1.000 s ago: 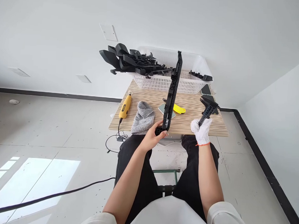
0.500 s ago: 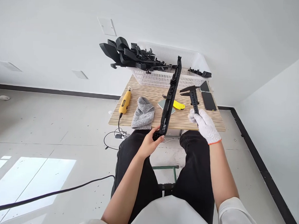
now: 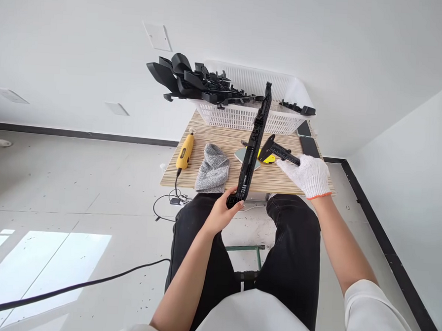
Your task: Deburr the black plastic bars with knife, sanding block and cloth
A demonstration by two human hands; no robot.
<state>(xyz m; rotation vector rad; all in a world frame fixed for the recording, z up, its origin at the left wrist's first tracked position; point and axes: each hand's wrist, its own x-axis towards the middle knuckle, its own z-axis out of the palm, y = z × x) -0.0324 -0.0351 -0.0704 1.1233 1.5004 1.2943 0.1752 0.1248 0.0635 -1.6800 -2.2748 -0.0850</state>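
Observation:
My bare left hand (image 3: pixel 224 210) grips the lower end of a long black plastic trim piece (image 3: pixel 254 140), which stands tilted up in front of the table with its ribbed side showing. My right hand (image 3: pixel 309 176), in a white knit glove with an orange cuff, is closed on a black caliper (image 3: pixel 281 151). The caliper's jaws point left, close beside the trim piece in this view; whether they touch it I cannot tell. Behind the trim piece, a yellow-handled tool (image 3: pixel 269 159) and a grey-green pad (image 3: pixel 240 154) on the table are partly hidden.
A white plastic basket (image 3: pixel 231 117) at the table's back holds several black trim pieces (image 3: pixel 199 83), some jutting out left. On the wooden table (image 3: pixel 208 130) lie a yellow rotary tool (image 3: pixel 185 151) with its cord, a grey cloth (image 3: pixel 213 169) and a dark phone (image 3: pixel 309 146).
My right hand has turned the caliper from nearly upright to lying leftward, its jaws now nearer the trim piece. The left hand and trim piece have barely moved.

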